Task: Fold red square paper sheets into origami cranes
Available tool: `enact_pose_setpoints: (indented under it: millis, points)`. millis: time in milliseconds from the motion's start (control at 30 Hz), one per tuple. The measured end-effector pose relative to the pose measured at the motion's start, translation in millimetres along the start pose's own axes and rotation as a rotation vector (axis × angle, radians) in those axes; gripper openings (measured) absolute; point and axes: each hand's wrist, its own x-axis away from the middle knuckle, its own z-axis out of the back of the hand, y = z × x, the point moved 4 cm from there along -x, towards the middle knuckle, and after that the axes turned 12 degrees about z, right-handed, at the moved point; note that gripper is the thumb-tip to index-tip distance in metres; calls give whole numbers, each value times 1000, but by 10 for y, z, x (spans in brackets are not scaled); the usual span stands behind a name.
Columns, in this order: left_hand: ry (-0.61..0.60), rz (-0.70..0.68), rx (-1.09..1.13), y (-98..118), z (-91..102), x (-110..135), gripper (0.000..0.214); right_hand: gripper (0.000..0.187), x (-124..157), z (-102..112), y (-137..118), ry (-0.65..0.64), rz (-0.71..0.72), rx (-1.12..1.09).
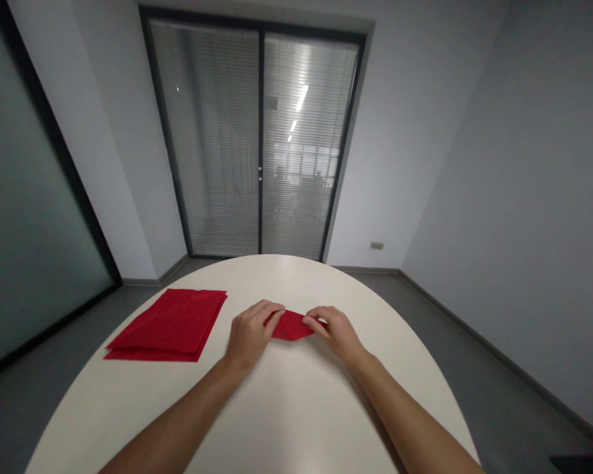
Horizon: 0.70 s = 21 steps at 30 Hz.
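Between my hands is a small folded piece of red material, paper or cloth (291, 325), its lower edge coming to a blunt point. My left hand (251, 329) pinches its left end between thumb and fingers. At the opposite end, my right hand (337, 330) grips it the same way, with the thumb below the fingertips. Both ends of the folded piece are partly hidden by my fingers. Left of my left hand lies a stack of larger red sheets (170, 326), creased and slightly offset from each other.
The round white table (286, 408) carries everything. Past its far edge stands a glass partition with blinds (257, 145) in a dark frame. A frosted glass panel (24, 197) is on the left, and a plain wall (534, 197) rises on the right.
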Motion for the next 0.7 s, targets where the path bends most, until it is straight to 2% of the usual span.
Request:
enact_pose_setpoints:
  millis: [100,200,300,400,433,500,600,700]
  points:
    - [-41,72,82,4,44,-98,18,40,3,20,72,60,-127,-132]
    - [-117,231,152,-98,-8,-152,17,39,13,8,143,61,-215,-278]
    - [-212,323,175,-257,-137,-118,16,38,51,-59,216,-57,-237,-392]
    - [-315,367,51,-394,-259,-17,15,39,101,-109,283,-163,-207,-358]
    - [-311,339,6,-407,-275,16,17,38,113,-115,302,-180,-189,-323]
    - [-321,169,-29,-355,-300,84,25,36,128,-121,329,-199,-148,-252]
    - [-457,-78,-46,-244,-371,210,40,34,143,-124,367,-223,-118,-172]
    - [-576,-139,-72,-219,-436,306,46,32,154,-99,417,-231,-136,-63]
